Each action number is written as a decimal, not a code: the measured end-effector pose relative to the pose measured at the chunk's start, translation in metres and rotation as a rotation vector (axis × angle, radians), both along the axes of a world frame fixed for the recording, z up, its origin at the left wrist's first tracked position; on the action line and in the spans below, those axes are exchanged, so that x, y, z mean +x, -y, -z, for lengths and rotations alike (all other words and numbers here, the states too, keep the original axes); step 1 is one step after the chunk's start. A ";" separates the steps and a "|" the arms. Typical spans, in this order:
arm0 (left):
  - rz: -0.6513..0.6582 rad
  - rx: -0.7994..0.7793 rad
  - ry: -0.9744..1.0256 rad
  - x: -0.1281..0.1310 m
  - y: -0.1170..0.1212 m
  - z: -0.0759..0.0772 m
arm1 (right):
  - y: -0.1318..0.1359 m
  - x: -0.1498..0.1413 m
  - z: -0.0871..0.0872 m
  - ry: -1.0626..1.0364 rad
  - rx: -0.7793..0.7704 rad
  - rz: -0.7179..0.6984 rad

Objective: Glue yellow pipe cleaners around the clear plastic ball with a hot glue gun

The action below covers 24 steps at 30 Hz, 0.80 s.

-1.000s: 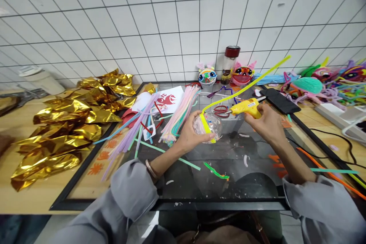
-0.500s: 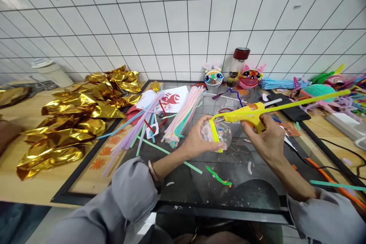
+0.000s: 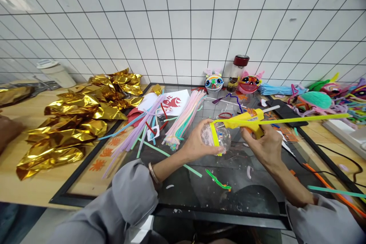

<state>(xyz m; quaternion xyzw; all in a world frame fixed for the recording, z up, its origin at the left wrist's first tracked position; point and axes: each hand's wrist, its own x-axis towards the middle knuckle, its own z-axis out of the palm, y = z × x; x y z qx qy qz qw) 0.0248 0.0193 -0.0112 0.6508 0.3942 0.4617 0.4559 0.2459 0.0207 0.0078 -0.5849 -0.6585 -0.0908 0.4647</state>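
Note:
My left hand (image 3: 198,141) is closed around a clear plastic ball (image 3: 224,137), with a yellow pipe cleaner (image 3: 297,119) wrapped partly round its middle. The long free end of the pipe cleaner stretches right, past my other hand. In my right hand (image 3: 265,143) is a yellow hot glue gun (image 3: 246,118), a white glue stick (image 3: 271,109) poking from its back. Its nozzle is at the top of the ball, by the yellow strip; whether it touches I cannot tell. A short green pipe cleaner piece (image 3: 217,180) lies on the dark board below the ball.
Crumpled gold foil (image 3: 68,137) covers the left side. Bundles of pastel pipe cleaners (image 3: 185,118) lie behind my left hand. Two decorated balls (image 3: 214,82) and a red-lidded bottle (image 3: 237,72) stand by the tiled wall. A black phone (image 3: 288,113) and a cord (image 3: 320,169) are right. Another person's hand (image 3: 7,131) shows far left.
The glue gun has tipped a little lower at its back, and the pipe cleaner's free end has dropped at the right. The view has shifted slightly upward. My left hand keeps the ball.

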 end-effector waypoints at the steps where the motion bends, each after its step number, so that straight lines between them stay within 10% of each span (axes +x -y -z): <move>1: 0.000 -0.003 -0.002 0.000 0.000 -0.001 | 0.000 0.000 -0.001 0.000 -0.010 -0.006; 24: 0.025 0.042 -0.023 0.001 0.004 -0.006 | -0.004 0.002 0.006 0.010 0.045 0.027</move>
